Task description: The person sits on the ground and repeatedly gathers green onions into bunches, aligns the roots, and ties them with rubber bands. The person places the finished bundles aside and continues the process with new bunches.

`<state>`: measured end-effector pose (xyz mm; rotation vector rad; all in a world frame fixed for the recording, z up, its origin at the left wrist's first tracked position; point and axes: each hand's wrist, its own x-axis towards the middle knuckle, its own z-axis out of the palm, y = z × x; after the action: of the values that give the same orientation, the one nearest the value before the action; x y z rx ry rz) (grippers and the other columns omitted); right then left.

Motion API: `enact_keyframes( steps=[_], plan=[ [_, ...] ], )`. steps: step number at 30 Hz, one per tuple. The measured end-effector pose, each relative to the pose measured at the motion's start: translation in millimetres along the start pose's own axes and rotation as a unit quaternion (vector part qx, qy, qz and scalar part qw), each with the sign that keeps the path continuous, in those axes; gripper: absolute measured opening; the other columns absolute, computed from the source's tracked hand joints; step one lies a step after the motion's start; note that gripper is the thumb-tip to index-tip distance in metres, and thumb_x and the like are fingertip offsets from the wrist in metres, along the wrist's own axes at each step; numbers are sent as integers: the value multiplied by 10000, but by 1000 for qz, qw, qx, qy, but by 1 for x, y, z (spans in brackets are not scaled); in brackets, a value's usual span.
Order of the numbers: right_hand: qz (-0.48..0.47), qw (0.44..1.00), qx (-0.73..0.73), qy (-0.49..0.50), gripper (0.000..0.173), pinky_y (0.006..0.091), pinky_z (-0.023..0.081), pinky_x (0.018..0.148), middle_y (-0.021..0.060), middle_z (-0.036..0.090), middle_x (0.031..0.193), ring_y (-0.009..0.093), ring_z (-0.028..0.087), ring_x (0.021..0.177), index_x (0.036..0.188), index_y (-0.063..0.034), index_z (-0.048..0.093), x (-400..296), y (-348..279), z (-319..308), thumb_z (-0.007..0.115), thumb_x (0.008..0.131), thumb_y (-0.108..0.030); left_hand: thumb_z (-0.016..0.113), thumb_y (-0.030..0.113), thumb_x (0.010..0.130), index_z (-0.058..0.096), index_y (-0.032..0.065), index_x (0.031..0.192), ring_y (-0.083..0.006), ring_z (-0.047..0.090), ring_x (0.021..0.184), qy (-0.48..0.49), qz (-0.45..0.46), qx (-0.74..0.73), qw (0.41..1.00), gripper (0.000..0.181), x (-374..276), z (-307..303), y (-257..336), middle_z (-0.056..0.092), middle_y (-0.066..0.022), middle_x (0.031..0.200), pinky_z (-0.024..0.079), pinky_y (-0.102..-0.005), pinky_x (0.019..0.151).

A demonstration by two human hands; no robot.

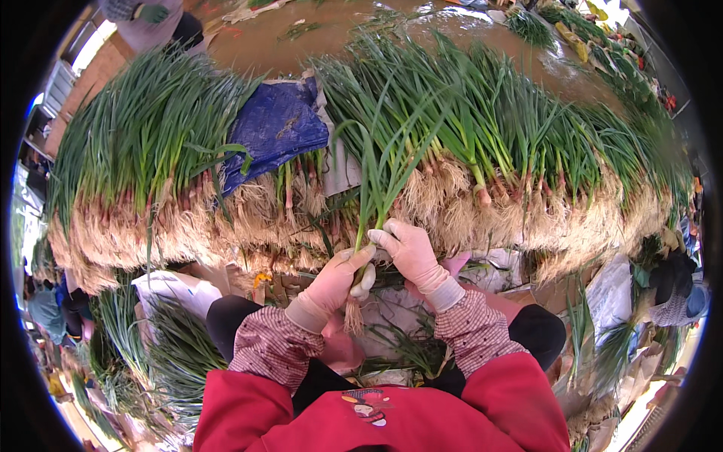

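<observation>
My left hand (334, 281), in a pale glove, grips a few green garlic plants (362, 223) by their lower stems. Their pale roots (354, 319) hang below that fist, and their long leaves point away from me. Up against the stems, just right of the left hand, my gloved right hand (411, 255) pinches a stem between thumb and fingers. Beyond both hands lies a long row of green garlic (480, 130), leaves to the far side and matted roots (452, 198) towards me.
A blue tarpaulin (277, 127) lies over part of the row, left of centre. More plants (181, 344) lie by my left knee, near a white sack (175, 291). Muddy water (271, 39) covers ground beyond the row. A person's gloved hand (152, 13) shows top left; other people sit at both sides.
</observation>
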<state>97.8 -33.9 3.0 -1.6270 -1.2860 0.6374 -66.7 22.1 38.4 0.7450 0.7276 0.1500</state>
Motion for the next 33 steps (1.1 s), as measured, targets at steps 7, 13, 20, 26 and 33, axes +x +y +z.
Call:
enact_keyframes(
  steps=[7, 13, 20, 26, 33],
  plan=[
    [63, 772, 620, 126, 136, 200, 443, 564, 42, 626, 854, 92, 537, 613, 1004, -2, 574, 7, 75, -35, 530, 921, -101, 345, 319, 1048, 516, 10, 1254, -60, 248, 324, -146, 25, -101, 984, 409, -8, -14, 6, 325, 43, 443, 241, -223, 356],
    [196, 899, 313, -233, 695, 264, 481, 685, 94, 558, 1257, 136, 616, 827, 1448, -49, 317, -12, -28, -28, 608, 886, -338, 307, 342, 1050, 542, 11, 1103, -64, 287, 304, -153, -2, -218, 964, 410, 6, -22, -8, 382, 25, 445, 280, -208, 350],
    [-7, 983, -181, -40, 185, 429, 521, 711, 171, 666, 865, 327, 659, 782, 1011, -48, 604, -38, 18, -19, 522, 913, -183, 414, 403, 1013, 528, 44, 1161, -60, 323, 340, 121, 106, 203, 966, 405, -7, 23, 13, 565, -37, 565, 238, -218, 323],
    [176, 889, -404, 121, 289, 401, 517, 788, 146, 690, 985, 308, 659, 883, 1019, -56, 646, 5, 57, -150, 617, 844, -284, 426, 208, 1016, 568, 12, 1243, -53, 352, 360, -163, 84, -82, 980, 332, 16, -1, 44, 417, 78, 501, 304, -208, 360],
    [64, 901, -348, 250, 312, 409, 513, 790, 191, 676, 916, 328, 652, 884, 946, -79, 656, -1, 53, -120, 635, 824, -365, 561, 164, 951, 553, -3, 1253, -149, 627, 772, -6, 188, 85, 978, 345, 85, 57, -13, 677, -89, 999, 522, -276, 693]
  ],
)
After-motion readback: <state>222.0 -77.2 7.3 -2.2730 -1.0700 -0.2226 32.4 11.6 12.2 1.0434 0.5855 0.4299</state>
